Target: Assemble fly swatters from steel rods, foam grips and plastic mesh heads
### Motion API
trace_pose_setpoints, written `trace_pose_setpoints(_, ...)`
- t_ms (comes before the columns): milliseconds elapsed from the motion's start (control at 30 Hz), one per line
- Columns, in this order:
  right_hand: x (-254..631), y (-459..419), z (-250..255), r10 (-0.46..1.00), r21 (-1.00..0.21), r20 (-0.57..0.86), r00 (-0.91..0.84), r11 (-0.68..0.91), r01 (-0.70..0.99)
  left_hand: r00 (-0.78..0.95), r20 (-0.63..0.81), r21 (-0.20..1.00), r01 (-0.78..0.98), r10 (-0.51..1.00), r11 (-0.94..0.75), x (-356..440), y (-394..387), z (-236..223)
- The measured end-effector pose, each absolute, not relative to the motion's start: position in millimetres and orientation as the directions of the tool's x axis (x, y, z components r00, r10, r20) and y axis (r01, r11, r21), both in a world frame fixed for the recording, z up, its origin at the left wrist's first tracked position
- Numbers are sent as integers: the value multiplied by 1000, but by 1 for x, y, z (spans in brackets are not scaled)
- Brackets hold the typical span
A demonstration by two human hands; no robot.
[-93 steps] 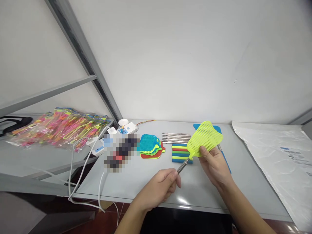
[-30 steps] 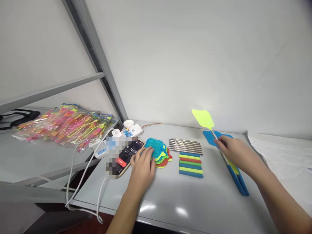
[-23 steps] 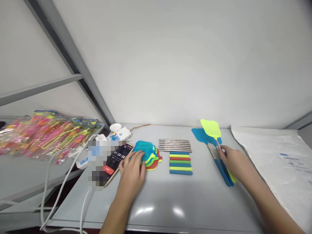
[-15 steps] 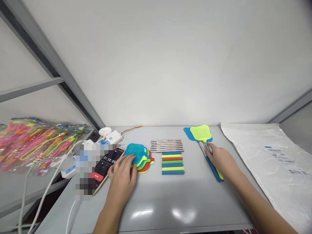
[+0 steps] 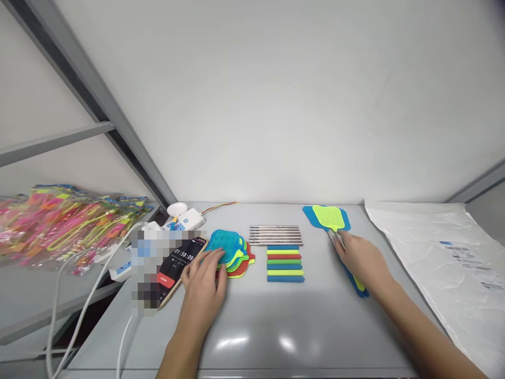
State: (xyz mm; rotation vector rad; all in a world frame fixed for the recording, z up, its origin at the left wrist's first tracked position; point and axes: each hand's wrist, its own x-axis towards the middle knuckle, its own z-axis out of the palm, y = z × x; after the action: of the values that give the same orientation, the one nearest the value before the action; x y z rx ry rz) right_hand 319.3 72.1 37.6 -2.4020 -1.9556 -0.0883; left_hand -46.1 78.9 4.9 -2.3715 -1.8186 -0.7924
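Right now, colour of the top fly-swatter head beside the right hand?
The fly-swatter head is yellow-green; see the head view.

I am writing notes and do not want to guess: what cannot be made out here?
All in the head view:
Yellow swatter: most of its rod is hidden by the right grip.
Stacked mesh heads: lower ones are largely covered by the top blue one, and part of the stack by the left grip.
Phone: smaller text is unreadable; pixelation masks what is beside it.
Bagged items: blurred, cut off by the left edge.
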Motion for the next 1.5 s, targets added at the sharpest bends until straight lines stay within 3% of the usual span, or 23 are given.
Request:
trace_pose_setpoints(300,236,150,56,963,-75,55,-264,268,961,141,423,323,900,895,-294,-43,74,9)
trace_pose_setpoints(467,212,193,54,908,-85,-18,-419,416,905,129,434,350,888,891,-299,-45,71,8)
trace_pose_setpoints(667,205,206,45,871,-41,-21,-490,489,871,119,401,388,876,908,-286,-45,67,9)
trace_pose_setpoints(800,199,205,48,893,-10,42,-448,449,894,117,385,391,878,915,-277,-45,65,10)
trace_pose_setpoints(1033,171,170,76,903,-75,150,-402,416,906,121,391,389,877,912,-283,-47,65,10)
trace_pose_setpoints(1333,202,91,61,820,-123,-107,-562,550,826,119,449,383,870,885,-311,-45,62,15)
trace_pose_setpoints(1500,212,60,40,835,-8,-148,-531,535,845,172,494,434,801,852,-413,-37,57,21)
